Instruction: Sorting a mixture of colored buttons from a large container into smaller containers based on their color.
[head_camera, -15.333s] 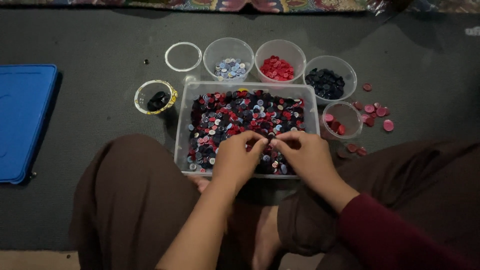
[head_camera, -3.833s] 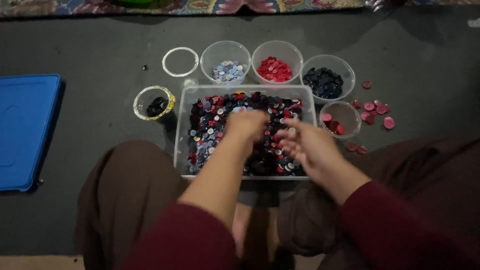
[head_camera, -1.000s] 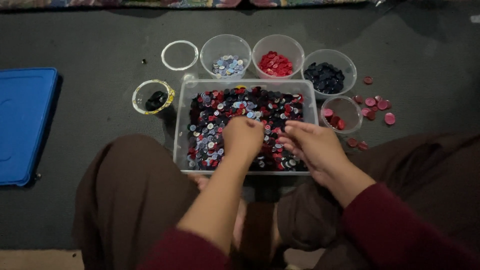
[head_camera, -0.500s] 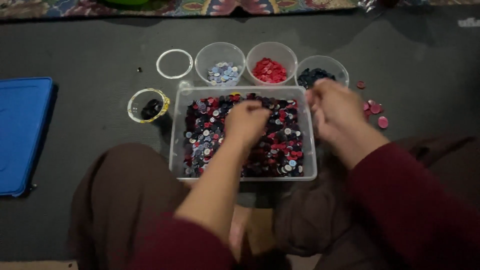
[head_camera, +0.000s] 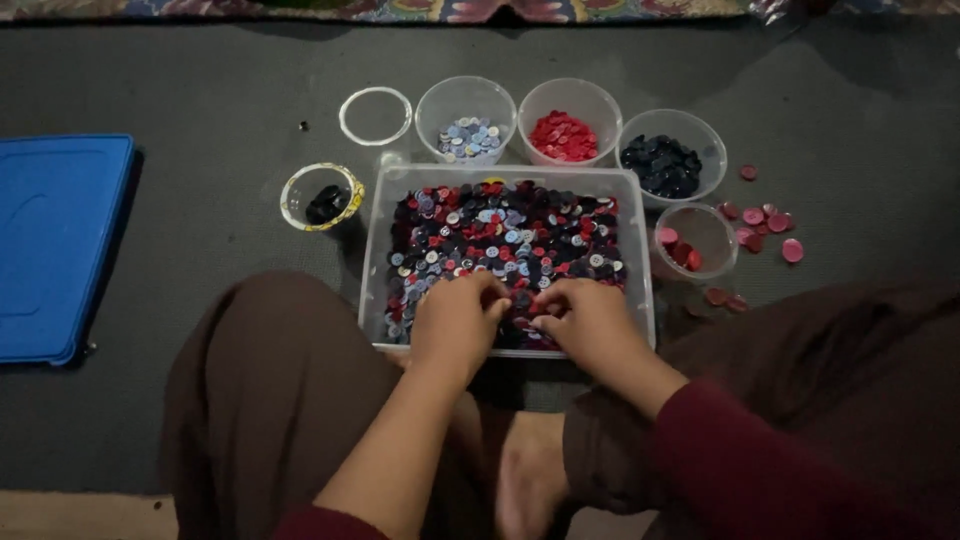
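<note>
A clear rectangular tub (head_camera: 642, 250) on the dark floor mat holds a mass of mixed buttons (head_camera: 500, 235) in red, dark blue, light blue and white. Both my hands are down in its near end, between my knees. My left hand (head_camera: 458, 322) rests knuckles up, its fingers curled into the buttons; what they hold is hidden. My right hand (head_camera: 585, 320) lies close beside it, thumb and forefinger pinched together on a small button. The fingertips of the two hands nearly touch.
Behind the tub stand round clear bowls: light blue buttons (head_camera: 466, 132), red buttons (head_camera: 565, 135), dark blue buttons (head_camera: 665, 165). A small cup (head_camera: 695, 242) with pink buttons and loose pink buttons (head_camera: 765, 218) lie right. Left: a yellow-rimmed cup (head_camera: 320, 198), a clear ring (head_camera: 375, 115), a blue lid (head_camera: 55, 240).
My right hand has come back from the dark blue bowl at the far right into the near end of the tub. My left hand has drawn a little nearer.
</note>
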